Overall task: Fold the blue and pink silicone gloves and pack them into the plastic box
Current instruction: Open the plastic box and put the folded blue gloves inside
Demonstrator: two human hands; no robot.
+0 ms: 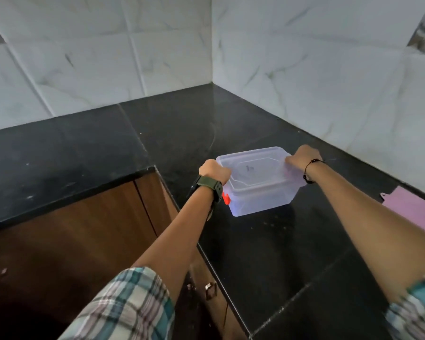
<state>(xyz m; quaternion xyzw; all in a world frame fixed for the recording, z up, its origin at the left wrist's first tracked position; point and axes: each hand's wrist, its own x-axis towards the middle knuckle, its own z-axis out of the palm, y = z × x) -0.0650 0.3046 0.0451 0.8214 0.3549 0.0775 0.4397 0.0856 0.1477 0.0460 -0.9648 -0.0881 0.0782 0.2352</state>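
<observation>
A clear plastic box (258, 190) with its lid on and a red latch (226, 199) stands on the black counter. My left hand (213, 171) grips the box's left end at the lid edge. My right hand (302, 157) grips its right end. Through the clear wall the box looks empty. A pink sheet-like item (415, 209) lies flat on the counter at the right edge, partly behind my right forearm; I cannot tell whether it is a glove. No blue glove is in view.
The black stone counter (268, 253) runs into a corner of white marble-tiled walls (304, 69). A second black counter (59, 155) extends to the left, with brown wooden cabinet fronts (96, 229) below it.
</observation>
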